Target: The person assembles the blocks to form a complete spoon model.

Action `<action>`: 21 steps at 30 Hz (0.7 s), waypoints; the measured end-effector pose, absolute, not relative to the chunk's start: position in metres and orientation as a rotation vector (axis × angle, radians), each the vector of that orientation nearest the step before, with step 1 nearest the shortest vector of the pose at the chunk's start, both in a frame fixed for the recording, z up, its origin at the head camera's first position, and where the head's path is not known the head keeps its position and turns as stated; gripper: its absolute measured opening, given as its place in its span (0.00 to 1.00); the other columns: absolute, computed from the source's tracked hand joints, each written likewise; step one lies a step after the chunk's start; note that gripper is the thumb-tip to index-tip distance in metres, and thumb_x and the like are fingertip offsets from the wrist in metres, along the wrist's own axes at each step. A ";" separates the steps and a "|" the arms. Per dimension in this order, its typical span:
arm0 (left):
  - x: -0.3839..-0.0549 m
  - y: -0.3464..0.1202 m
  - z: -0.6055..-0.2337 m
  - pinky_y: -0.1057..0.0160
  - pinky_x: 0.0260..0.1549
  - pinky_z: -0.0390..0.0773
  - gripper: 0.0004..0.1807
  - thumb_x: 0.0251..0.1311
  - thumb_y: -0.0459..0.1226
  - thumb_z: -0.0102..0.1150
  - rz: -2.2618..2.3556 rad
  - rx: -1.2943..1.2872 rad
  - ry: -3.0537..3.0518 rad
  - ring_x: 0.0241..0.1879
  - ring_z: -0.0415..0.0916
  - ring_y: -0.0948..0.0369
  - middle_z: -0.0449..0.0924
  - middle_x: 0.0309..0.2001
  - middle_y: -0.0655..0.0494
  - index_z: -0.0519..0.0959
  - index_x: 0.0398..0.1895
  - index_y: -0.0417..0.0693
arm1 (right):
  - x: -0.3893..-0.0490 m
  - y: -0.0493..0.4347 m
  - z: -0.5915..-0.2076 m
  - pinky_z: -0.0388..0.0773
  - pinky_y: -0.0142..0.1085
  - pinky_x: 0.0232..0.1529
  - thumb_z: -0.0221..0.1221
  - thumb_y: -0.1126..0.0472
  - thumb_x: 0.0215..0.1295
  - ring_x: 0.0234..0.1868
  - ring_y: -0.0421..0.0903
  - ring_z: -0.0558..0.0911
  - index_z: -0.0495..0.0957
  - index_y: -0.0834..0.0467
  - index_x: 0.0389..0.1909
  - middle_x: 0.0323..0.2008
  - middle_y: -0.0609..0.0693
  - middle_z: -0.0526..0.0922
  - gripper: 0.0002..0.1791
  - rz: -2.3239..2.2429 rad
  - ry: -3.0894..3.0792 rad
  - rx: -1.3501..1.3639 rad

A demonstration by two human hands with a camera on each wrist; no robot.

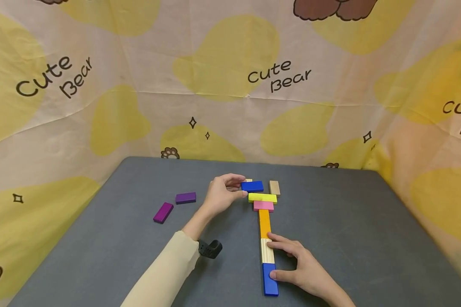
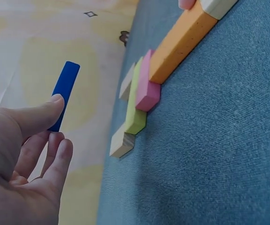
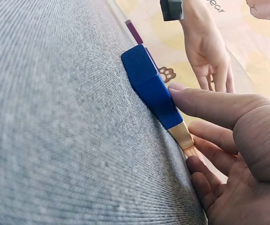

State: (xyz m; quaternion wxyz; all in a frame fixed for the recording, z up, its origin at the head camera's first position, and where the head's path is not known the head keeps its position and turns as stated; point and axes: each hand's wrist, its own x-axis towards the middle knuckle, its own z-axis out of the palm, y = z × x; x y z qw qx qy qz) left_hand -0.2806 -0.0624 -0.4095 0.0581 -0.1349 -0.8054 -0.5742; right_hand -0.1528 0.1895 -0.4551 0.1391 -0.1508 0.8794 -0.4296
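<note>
My left hand [image 1: 220,192] pinches a blue block [image 1: 252,186] between thumb and fingers; in the left wrist view the blue block [image 2: 64,93] is held off the table. Just beyond and below it lie a yellow-green block [image 1: 262,198] and a pink block [image 1: 263,206], both crosswise. From the pink one a line of an orange block [image 1: 265,224], a plain wooden block [image 1: 266,250] and another blue block [image 1: 269,285] runs toward me. My right hand [image 1: 301,265] rests along this line, thumb touching the near blue block and fingertips at the wooden and orange blocks.
Two purple blocks [image 1: 186,198] lie apart on the left of the grey table [image 1: 345,230]. A plain wooden block [image 1: 274,187] touches the far right end of the yellow-green one; another pale block [image 1: 248,180] shows partly behind the held blue block. A patterned cloth [image 1: 223,59] hangs behind.
</note>
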 end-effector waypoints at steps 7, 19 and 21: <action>-0.291 -0.053 -0.417 0.64 0.45 0.78 0.19 0.54 0.32 0.73 -1.645 -0.426 -2.493 0.44 0.81 0.58 0.84 0.46 0.54 0.83 0.50 0.44 | -0.152 0.190 -0.456 0.66 0.58 0.58 0.74 0.43 0.49 0.64 0.54 0.64 0.76 0.38 0.61 0.69 0.40 0.65 0.35 -1.243 2.529 -0.427; -0.313 -0.035 -0.419 0.59 0.46 0.78 0.18 0.54 0.29 0.72 -1.524 -0.428 -2.559 0.47 0.80 0.51 0.85 0.45 0.51 0.83 0.49 0.41 | -0.153 0.189 -0.455 0.66 0.58 0.59 0.74 0.43 0.49 0.64 0.53 0.64 0.76 0.37 0.61 0.69 0.39 0.65 0.35 -1.247 2.527 -0.417; -0.315 -0.033 -0.421 0.58 0.46 0.77 0.18 0.54 0.29 0.72 -1.517 -0.406 -2.564 0.47 0.79 0.50 0.85 0.45 0.50 0.83 0.49 0.41 | -0.153 0.189 -0.455 0.66 0.58 0.58 0.74 0.43 0.49 0.64 0.53 0.64 0.76 0.37 0.61 0.69 0.39 0.65 0.35 -1.249 2.528 -0.419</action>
